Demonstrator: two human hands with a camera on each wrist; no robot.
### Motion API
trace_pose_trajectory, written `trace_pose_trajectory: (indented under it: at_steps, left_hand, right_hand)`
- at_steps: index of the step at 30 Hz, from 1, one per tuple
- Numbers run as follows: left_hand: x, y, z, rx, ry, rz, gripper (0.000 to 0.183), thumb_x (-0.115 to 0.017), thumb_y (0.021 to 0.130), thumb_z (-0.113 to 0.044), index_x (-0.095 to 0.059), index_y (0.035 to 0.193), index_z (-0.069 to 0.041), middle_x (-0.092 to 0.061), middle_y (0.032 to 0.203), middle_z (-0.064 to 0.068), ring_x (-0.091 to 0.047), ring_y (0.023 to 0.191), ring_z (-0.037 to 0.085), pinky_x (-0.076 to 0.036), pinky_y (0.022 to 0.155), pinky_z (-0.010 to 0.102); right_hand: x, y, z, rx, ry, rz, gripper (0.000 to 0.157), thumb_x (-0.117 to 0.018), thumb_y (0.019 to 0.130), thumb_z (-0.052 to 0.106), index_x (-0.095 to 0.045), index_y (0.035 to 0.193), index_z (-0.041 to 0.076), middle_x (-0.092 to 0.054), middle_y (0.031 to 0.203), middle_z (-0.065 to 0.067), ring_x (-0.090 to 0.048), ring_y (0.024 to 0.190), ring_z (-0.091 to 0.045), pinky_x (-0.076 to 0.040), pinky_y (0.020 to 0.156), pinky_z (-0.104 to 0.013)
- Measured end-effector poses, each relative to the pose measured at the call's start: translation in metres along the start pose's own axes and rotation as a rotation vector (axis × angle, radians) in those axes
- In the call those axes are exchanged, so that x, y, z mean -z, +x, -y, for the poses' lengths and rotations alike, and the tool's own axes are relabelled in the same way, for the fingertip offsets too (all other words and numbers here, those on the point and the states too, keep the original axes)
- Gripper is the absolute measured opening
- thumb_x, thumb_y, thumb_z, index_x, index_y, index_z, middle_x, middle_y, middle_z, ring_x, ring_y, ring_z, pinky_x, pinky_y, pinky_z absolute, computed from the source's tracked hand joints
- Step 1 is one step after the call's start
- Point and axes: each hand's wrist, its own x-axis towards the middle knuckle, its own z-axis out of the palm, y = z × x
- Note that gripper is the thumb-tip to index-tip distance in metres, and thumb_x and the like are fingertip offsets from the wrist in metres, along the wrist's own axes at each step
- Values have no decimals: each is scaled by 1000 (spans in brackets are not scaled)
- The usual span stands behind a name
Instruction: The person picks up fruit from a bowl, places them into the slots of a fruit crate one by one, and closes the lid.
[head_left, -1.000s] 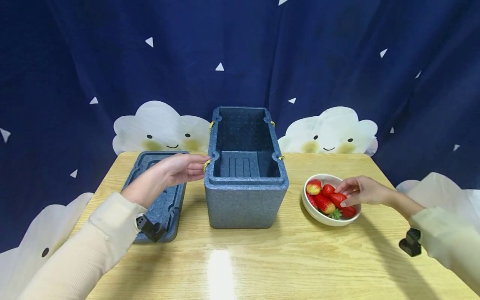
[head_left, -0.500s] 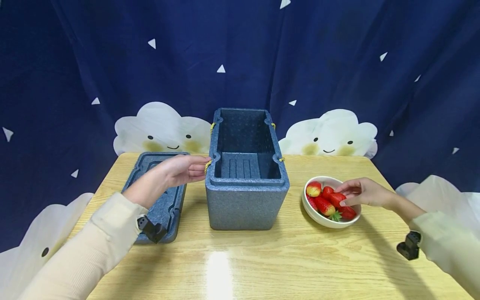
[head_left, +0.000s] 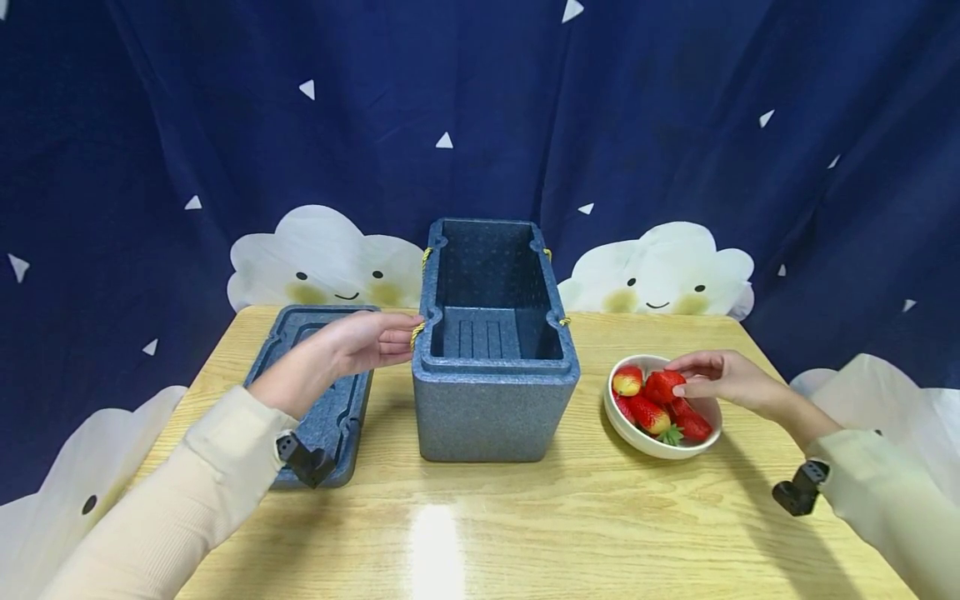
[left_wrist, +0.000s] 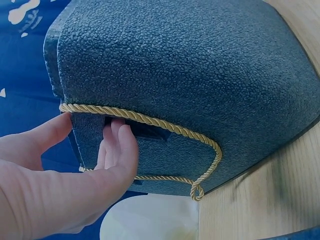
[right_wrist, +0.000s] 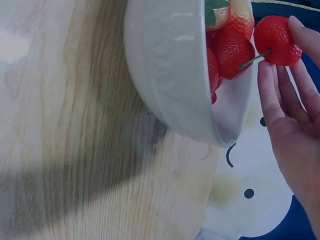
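Observation:
In the head view my right hand pinches a red strawberry over the white bowl. The right wrist view shows this strawberry, with its thin green stem, between thumb and fingertips beside the bowl's rim. Several other red strawberries lie inside the bowl. My left hand touches the left side of the blue-grey foam box. Close up in the left wrist view, fingertips of the left hand reach a dark slot by the yellow rope; one finger rests near the rim.
The open box stands mid-table, its grooved floor showing. A matching lid lies left of it, partly under my left forearm. The wooden table ends at a dark blue curtain with white clouds.
My right hand has taken hold of a strawberry and drawn it slightly up and left within the bowl's outline. The left hand stays at the box; the view has tilted slightly.

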Motion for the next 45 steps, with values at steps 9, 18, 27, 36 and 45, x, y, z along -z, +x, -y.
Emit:
trace_pose_trajectory:
  at_steps: [9,18,27,36,45]
  left_hand:
    - [0,0,0,5,-13,-10,51,-50,99,-17,-33,145,-2,-46,122,5,-43,127,24,-37,117,38]
    - [1,0,2,-2,-22,-13,43,-50,99,-16,-40,139,-4,-49,114,3,-52,106,15,-38,116,38]
    - [0,-1,1,-4,-9,-20,53,-49,99,-18,-31,146,-2,-46,120,5,-48,118,20,-36,118,38]
    - [0,0,1,-18,-13,-12,56,-50,99,-17,-27,147,-2,-45,123,7,-47,120,21,-37,117,37]
    - [0,3,4,-25,-32,-6,53,-50,99,-16,-30,145,-1,-47,117,6,-52,111,18,-38,117,37]
  right_hand:
    - [2,8,5,54,52,-62,28,-65,89,6,-64,118,7,-71,100,18,-67,90,0,-54,80,-12]
    - [1,17,23,112,83,-78,27,-65,89,4,-67,115,13,-71,99,19,-67,90,1,-54,81,-10]
    - [5,25,41,169,43,-46,26,-65,88,2,-68,113,10,-73,95,15,-69,83,-1,-57,76,-14]
    - [16,35,60,204,4,-18,28,-64,89,0,-65,117,2,-72,98,16,-68,84,-2,-58,77,-16]
    - [26,42,85,206,-115,-16,33,-67,87,4,-62,119,-5,-73,92,14,-67,80,-4,-58,72,-16]
